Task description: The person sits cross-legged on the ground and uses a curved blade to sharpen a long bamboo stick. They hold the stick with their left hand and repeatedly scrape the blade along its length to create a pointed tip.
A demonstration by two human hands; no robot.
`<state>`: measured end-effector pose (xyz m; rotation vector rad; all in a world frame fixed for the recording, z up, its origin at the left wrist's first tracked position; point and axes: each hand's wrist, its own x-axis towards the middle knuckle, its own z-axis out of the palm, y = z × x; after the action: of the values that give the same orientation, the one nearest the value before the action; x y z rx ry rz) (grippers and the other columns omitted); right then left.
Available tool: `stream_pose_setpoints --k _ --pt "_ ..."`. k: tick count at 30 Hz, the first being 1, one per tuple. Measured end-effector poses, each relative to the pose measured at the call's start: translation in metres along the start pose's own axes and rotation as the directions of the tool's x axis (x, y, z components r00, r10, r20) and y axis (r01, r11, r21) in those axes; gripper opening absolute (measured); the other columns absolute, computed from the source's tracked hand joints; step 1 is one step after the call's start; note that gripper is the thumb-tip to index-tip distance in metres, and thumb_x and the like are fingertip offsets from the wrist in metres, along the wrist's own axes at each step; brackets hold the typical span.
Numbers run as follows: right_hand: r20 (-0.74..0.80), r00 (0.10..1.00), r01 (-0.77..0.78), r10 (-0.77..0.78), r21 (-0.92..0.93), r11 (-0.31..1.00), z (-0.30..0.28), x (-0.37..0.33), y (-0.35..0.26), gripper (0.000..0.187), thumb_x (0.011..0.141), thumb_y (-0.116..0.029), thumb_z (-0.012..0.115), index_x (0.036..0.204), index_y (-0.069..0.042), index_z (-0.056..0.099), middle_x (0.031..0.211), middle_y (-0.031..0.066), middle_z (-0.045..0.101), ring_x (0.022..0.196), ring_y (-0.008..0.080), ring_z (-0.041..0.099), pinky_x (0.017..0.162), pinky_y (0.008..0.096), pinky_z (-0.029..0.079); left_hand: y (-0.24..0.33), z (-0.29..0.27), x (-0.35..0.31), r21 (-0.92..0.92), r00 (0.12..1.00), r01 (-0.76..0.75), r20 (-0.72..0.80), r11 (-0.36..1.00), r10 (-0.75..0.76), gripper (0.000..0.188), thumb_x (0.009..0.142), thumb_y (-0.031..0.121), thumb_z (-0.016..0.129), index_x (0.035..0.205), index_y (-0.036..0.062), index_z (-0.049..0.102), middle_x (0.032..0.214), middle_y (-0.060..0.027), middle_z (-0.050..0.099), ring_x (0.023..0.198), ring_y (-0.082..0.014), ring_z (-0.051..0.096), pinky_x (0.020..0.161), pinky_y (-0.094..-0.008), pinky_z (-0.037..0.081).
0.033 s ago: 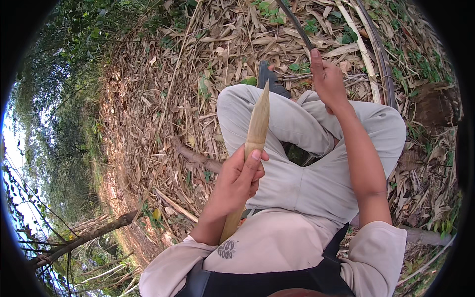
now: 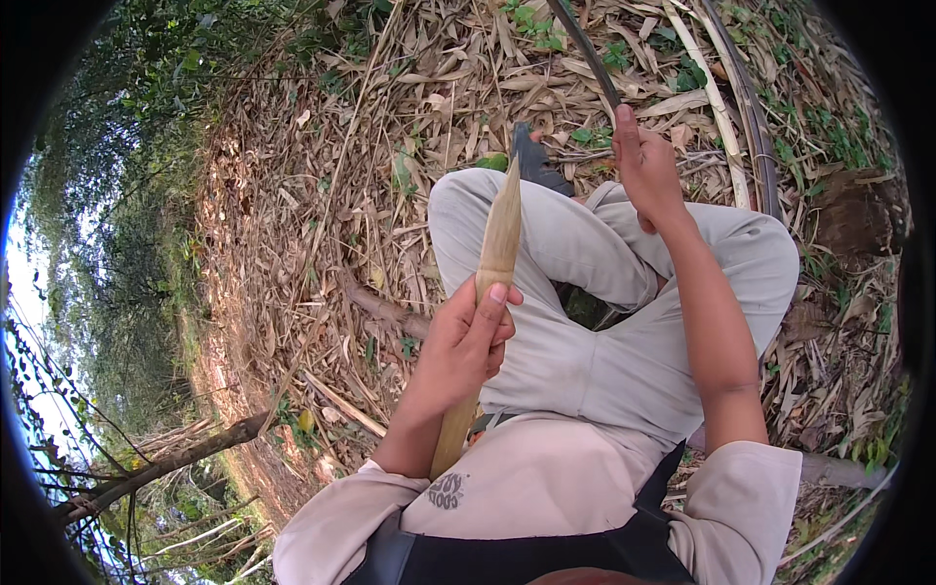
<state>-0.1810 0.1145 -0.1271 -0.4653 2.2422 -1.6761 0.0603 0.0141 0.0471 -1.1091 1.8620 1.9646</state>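
Note:
My left hand is closed around a pale, flat strip of split bamboo, thumb on its front. The strip's far end tapers to a sharp point, and its lower end runs behind my wrist towards my shirt. Over at the right, beyond my crossed legs, my right hand grips a machete with a long, narrow, dark blade. The blade slants up and left, past the top of the view; its handle is hidden in my fist. Blade and bamboo are well apart.
Dry bamboo leaves cover the ground. Long poles lie at the far right, near a brown stump. A branch lies left of my knee. Another bare branch juts in at lower left, beside green bushes.
My left hand and the bamboo strip have shifted slightly left. The machete blade has turned a little, so more of its width shows. My right hand has hardly moved.

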Motion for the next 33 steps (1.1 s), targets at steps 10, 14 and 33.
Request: stream_pose_setpoints --k 10,14,33 --pt "0.021 0.968 -0.244 0.25 0.314 0.918 0.002 -0.015 0.032 0.072 0.1 -0.065 0.036 0.061 -0.006 0.048 0.052 0.0006 0.045 0.043 0.0101 0.043 0.042 0.0265 0.035 0.054 -0.062 0.024 0.213 0.907 -0.328 -0.204 0.921 0.37 0.028 0.107 0.032 0.046 0.104 0.0069 0.057 0.064 0.0057 0.041 0.044 -0.0013 0.033 0.038 -0.0194 0.027" --pt "0.006 0.915 -0.379 0.403 0.354 0.855 -0.001 -0.006 0.043 0.071 0.096 -0.072 0.036 0.065 -0.008 0.046 0.052 -0.0004 0.042 0.038 0.0113 0.041 0.035 0.0272 0.034 0.129 -0.08 0.004 0.462 0.541 -0.633 -0.309 0.621 0.782 0.029 0.107 0.031 0.048 0.109 0.0045 0.059 0.064 0.0043 0.041 0.046 -0.0026 0.036 0.041 -0.02 0.029" --pt "0.039 0.854 -0.474 0.518 0.468 0.746 -0.003 -0.001 0.042 0.075 0.096 -0.072 0.037 0.072 -0.004 0.055 0.05 -0.0017 0.041 0.038 0.0109 0.042 0.036 0.0275 0.035 0.296 -0.105 -0.084 0.476 -0.415 -0.836 -0.219 -0.275 0.883 0.031 0.096 0.033 0.046 0.087 0.0037 0.046 0.069 -0.0052 0.041 0.057 -0.0158 0.038 0.054 -0.0326 0.035"
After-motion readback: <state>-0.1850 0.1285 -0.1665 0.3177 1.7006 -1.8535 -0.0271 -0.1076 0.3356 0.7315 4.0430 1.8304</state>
